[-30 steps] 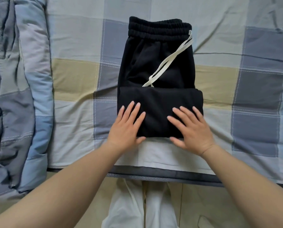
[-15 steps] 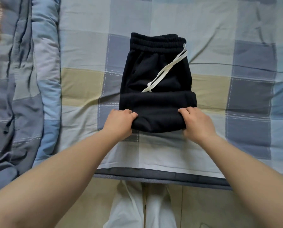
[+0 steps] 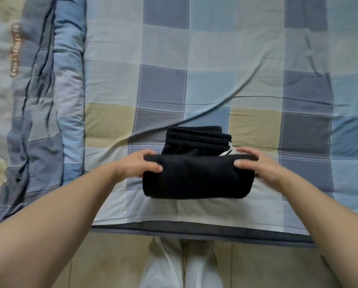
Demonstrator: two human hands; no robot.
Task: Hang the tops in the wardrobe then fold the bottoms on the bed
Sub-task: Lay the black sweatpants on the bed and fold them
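Observation:
Black sweatpants [image 3: 196, 179] with a white drawstring [image 3: 228, 151] lie on the checked bed sheet [image 3: 215, 69], near its front edge. Their lower part is folded up over the rest, so only the ribbed waistband [image 3: 196, 137] shows behind the fold. My left hand [image 3: 139, 166] grips the left end of the folded layer, thumb on top. At the right end, my right hand [image 3: 259, 167] grips the fold the same way.
A rumpled blue and grey quilt [image 3: 39, 100] lies along the left side of the bed. The bed's dark front edge [image 3: 194, 231] runs across below the pants. Beneath it are beige floor tiles [image 3: 103, 265] and my white trouser legs [image 3: 174, 267].
My hands went from lying flat on the pants to gripping the near edge, then carried it up and away, folding the pants over toward the waistband. The view tilted and the bed shows further.

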